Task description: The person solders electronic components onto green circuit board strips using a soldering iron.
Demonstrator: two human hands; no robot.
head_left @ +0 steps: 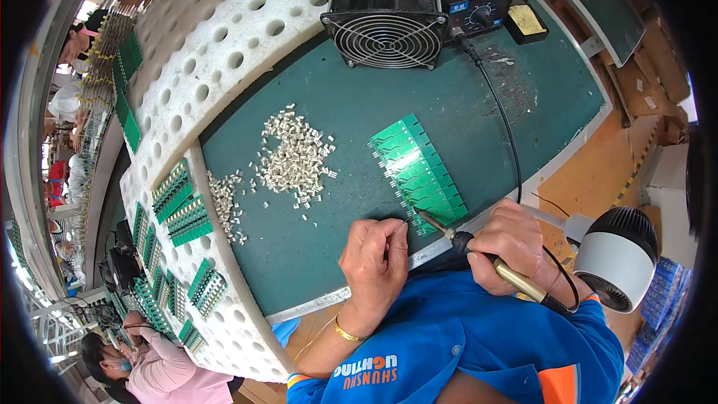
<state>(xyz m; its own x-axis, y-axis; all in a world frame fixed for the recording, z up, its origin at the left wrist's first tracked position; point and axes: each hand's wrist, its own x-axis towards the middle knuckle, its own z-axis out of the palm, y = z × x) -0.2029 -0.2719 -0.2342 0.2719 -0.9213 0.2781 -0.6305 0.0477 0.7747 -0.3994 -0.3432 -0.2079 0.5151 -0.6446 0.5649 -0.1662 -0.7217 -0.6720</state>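
A panel of green circuit boards (420,172) lies on the green bench mat, with small white connectors along its left edge. My right hand (508,247) is wrapped round a soldering iron (519,280). The iron's tip points left, at the near end of the panel by the connector edge. Close to that tip, my left hand (374,258) is closed in a pinch on a thin solder wire, which barely shows at the fingertips. To the left of the panel a loose pile of small white connectors (293,153) is spread on the mat.
A black fan (385,30) stands behind the panel, beside a soldering station (471,4) and a yellow sponge (527,20). The iron's cable (502,93) crosses the mat's right side. White perforated foam (224,52) holds finished-looking boards (187,221) at left. A white lamp-like device (617,258) stands near my right arm.
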